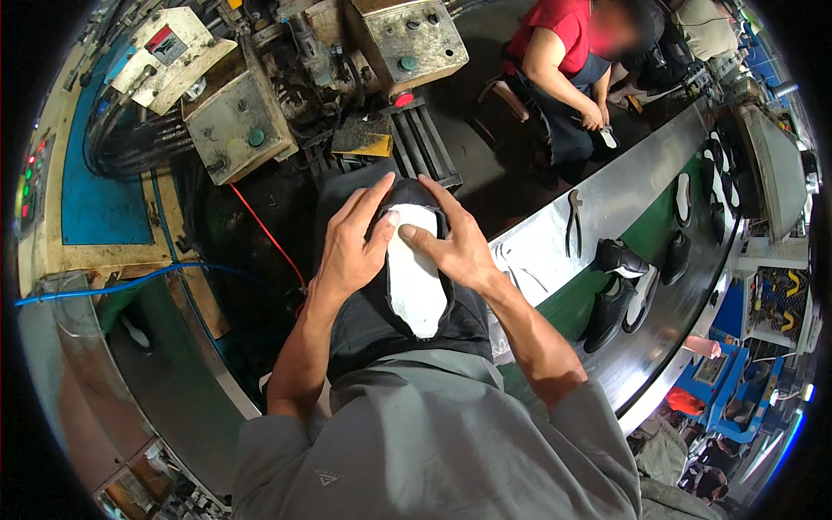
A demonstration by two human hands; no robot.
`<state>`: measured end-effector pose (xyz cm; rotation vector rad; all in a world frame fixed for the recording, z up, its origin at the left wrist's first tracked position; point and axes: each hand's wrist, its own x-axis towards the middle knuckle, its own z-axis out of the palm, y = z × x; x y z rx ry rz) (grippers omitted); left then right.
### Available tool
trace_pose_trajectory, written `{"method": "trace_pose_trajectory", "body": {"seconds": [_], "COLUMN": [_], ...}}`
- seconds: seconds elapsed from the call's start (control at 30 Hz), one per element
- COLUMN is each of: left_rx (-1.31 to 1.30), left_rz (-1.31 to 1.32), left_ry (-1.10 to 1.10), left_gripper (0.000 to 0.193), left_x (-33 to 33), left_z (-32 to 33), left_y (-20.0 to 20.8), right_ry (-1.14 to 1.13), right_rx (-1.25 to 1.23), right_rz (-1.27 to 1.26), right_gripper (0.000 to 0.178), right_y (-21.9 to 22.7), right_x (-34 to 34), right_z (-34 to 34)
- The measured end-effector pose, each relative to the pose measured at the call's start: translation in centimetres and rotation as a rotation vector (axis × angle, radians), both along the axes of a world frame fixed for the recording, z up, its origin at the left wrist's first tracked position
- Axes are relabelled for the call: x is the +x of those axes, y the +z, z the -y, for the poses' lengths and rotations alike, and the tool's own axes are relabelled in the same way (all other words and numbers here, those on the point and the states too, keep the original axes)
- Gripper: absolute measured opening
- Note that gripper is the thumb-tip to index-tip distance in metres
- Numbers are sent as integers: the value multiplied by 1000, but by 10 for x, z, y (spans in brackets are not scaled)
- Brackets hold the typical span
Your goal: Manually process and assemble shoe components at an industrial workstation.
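Close against the person's chest, above the grey shirt [433, 433], sits a black shoe upper turned sole-side up with a white insole board [414, 279] on its bottom. Both hands grip this shoe: the left hand [351, 247] wraps its near-left flank, fingers curled over the toe end, and the right hand [459, 247] clasps the other flank with its thumb pressed on the white board. Neither hand is free.

Judging from the grip, the step in hand is seating or smoothing the upper around the insole, close to the toe. The next move seems to call for a firm two-handed hold and steady pressure along the board's edge, so the black material [373, 321] does not slip off it.

Just beyond the hands stands a grimy metal machine with ribbed black clamp plates [420, 143] and green buttons; its edges lie near the shoe's toe, leaving little room forward. To the right runs a curved steel-edged conveyor [607, 199] carrying pliers [573, 221] and finished black shoes [611, 303]; open room lies there. Farther off, a seated person in a red shirt [555, 35] handles another piece.
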<state>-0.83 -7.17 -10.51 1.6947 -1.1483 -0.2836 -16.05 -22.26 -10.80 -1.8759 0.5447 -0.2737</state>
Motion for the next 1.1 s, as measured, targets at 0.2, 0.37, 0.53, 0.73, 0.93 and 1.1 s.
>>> {"method": "trace_pose_trajectory", "body": {"seconds": [0.2,0.37,0.53,0.73,0.93,1.1], "left_rx": [-33,-83,-149,223,-49,-26], "left_rz": [-444,-323,-178,128,-326,-593], "left_ry": [-52,13,54,69,-19,-34], "left_gripper": [47,46,44,42,84,86], "left_x": [3,-1,4,17,13,4], "left_z": [-1,-3,-16,-36,-80,-80], "left_y": [-19,-33,-31,13,47,58], "right_ry": [9,2,18,217,130,128], "right_rx": [56,-17,-95,451,41,-483], "right_rz": [14,67,188,-165,-67,292], "right_gripper": [79,76,74,111,118,122], "right_y": [-6,-11,-22,-46,-20,-74], "right_x": [6,10,13,-54,-42,-26], "right_z": [-12,-21,-31,-48,-63,-49]}}
